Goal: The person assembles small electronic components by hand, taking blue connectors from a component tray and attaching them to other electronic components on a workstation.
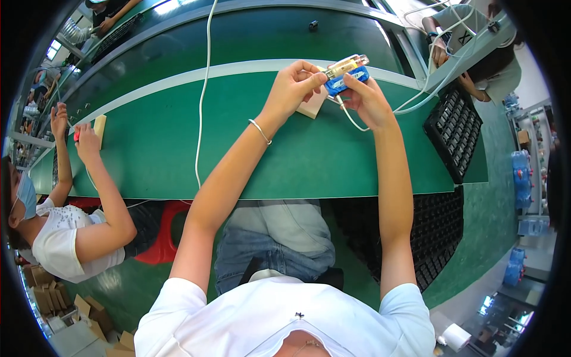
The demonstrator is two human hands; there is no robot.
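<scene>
Blue casing on the unit (340, 86), lifted over the far half of the table (148, 154), with a clear, yellowish piece (347, 65) lying along its upper side. We have both hands on it: left hand (291, 89) pinching the near-left end, thumb and fingers close together; right hand (375, 107) gripping the blue body, thumb across its face, other fingers partly hidden. A short white lead (355, 124) loops below; we can't tell if it's plugged in.

Progress: we'd call it mid-job. Unit is picked up and in hand; clear piece is against the casing, but whether it's fixed or only held we can't tell. Setting the unit down isn't done, and any final check is probably left too.

Farther out, we see a pale block (311, 108) on the table just below the unit, partly behind the left hand. A white cable (204, 95) crosses the table to the left, well apart. A black pocketed tray (455, 131) sits at the right end; pocket contents are too small to judge. At far left, a masked co-worker (77, 238) holds something red (77, 134).
</scene>
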